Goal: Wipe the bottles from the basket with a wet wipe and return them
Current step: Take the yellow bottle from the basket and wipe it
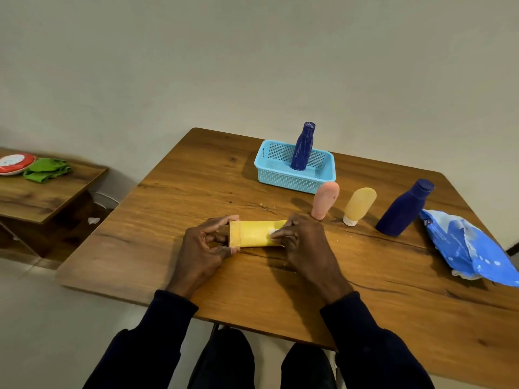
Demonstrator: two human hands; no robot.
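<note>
A plain pale wall (252,66) backs a wooden table (196,192), with a lower wooden side table (42,197) left.

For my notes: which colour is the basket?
Light blue, with perforated walls; the head view shows it best.

Right hand (302,240) covers the cap end of the yellow tube (257,233); only a small white bit shows betw. its fingers, can't tell if wipe or cap. Left hand (206,247) hides tube's crimped end in part; label text on tube, blue bottles and wipes pack (471,248) too small/blurred to read. Wipes pack cut off by right edge, red-white plate (15,163) on side table cut by left edge, basket (292,181) floor partly hidden behind blue bottle (302,147).
</note>
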